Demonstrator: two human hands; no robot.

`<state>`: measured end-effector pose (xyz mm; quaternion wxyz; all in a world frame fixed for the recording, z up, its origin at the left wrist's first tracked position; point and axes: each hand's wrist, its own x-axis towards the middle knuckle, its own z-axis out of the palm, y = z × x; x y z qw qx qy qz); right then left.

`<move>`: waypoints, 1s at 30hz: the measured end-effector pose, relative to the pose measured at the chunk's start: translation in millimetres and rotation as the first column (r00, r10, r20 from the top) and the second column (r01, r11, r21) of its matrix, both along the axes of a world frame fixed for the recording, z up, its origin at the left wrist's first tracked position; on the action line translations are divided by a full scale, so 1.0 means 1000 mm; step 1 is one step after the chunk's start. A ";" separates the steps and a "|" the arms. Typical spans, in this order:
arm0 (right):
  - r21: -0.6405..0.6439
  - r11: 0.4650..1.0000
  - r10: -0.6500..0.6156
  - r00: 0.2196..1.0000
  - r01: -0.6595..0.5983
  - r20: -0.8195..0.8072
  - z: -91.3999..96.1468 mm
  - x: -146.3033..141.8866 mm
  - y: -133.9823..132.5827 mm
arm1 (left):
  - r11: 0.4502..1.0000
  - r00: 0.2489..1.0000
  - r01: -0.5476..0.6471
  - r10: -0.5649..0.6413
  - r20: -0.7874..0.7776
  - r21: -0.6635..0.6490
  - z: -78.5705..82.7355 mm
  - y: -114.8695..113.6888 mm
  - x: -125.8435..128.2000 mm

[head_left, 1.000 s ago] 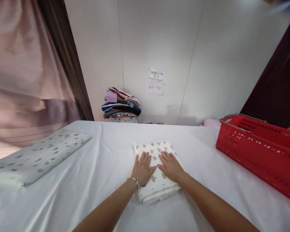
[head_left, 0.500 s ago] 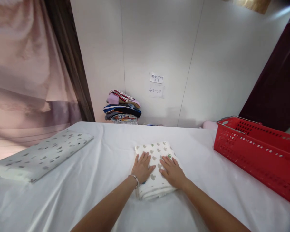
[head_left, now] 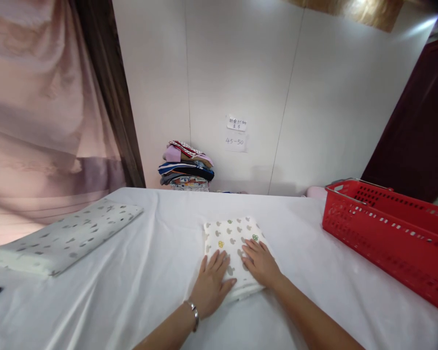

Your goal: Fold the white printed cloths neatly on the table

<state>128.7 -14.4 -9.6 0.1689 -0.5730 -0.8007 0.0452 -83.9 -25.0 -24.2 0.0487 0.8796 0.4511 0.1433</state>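
A folded white cloth (head_left: 230,239) with small printed shapes lies on the white-covered table (head_left: 138,291) just ahead of me. My left hand (head_left: 210,284) rests flat on its near left corner, fingers stretched out, a thin bracelet on the wrist. My right hand (head_left: 261,263) lies flat on the cloth's right side, fingers spread and pointing away from me. Neither hand holds anything.
A red plastic basket (head_left: 387,238) stands at the right on the table. A flat grey-spotted pillow (head_left: 65,236) lies at the left. A stack of folded clothes (head_left: 186,165) sits by the back wall under two paper notes (head_left: 236,131). A pink curtain (head_left: 40,121) hangs on the left.
My left hand has slid back toward me to the cloth's near left corner. The right hand stays almost in place. The camera has tilted up slightly.
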 end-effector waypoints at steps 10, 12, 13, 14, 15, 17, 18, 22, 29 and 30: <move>-0.103 0.942 -0.336 0.909 0.320 -0.246 -0.019 0.039 0.000 | 0.997 1.000 0.000 0.001 -0.015 0.080 -0.011 -0.029 -0.005; -0.185 0.926 -0.374 0.858 0.328 -0.352 -0.023 0.045 -0.001 | 0.998 1.000 -0.013 0.014 -0.017 0.061 -0.013 -0.030 -0.005; -0.204 0.926 -0.375 0.838 0.318 -0.397 -0.024 0.046 -0.002 | 0.999 1.000 -0.020 0.021 -0.022 0.051 -0.014 -0.030 -0.005; -0.210 0.928 -0.370 0.824 0.308 -0.429 -0.025 0.045 -0.002 | 0.999 0.999 -0.026 0.027 -0.028 0.043 -0.014 -0.030 -0.004; -0.212 0.929 -0.368 0.814 0.303 -0.450 -0.024 0.045 -0.003 | 0.999 0.999 -0.031 0.032 -0.037 0.038 -0.014 -0.029 -0.004; -0.221 0.924 -0.380 0.805 0.312 -0.455 -0.023 0.043 -0.004 | 0.999 0.998 -0.038 0.039 -0.052 0.038 -0.014 -0.029 -0.004; -0.226 0.921 -0.387 0.809 0.317 -0.442 -0.022 0.042 -0.004 | 0.998 0.997 -0.038 0.041 -0.058 0.042 -0.014 -0.028 -0.003; -0.230 0.918 -0.388 0.851 0.323 -0.353 -0.018 0.041 -0.007 | 0.996 0.997 -0.006 0.013 -0.076 0.094 -0.010 -0.023 -0.008; -0.382 0.887 -0.402 0.841 0.260 -0.362 -0.003 0.042 -0.020 | 0.982 0.993 -0.043 0.062 -0.099 0.185 -0.004 0.002 -0.042; -0.404 0.880 -0.414 0.823 0.251 -0.388 -0.003 0.042 -0.020 | 0.980 0.993 -0.059 0.077 -0.091 0.190 -0.005 0.003 -0.045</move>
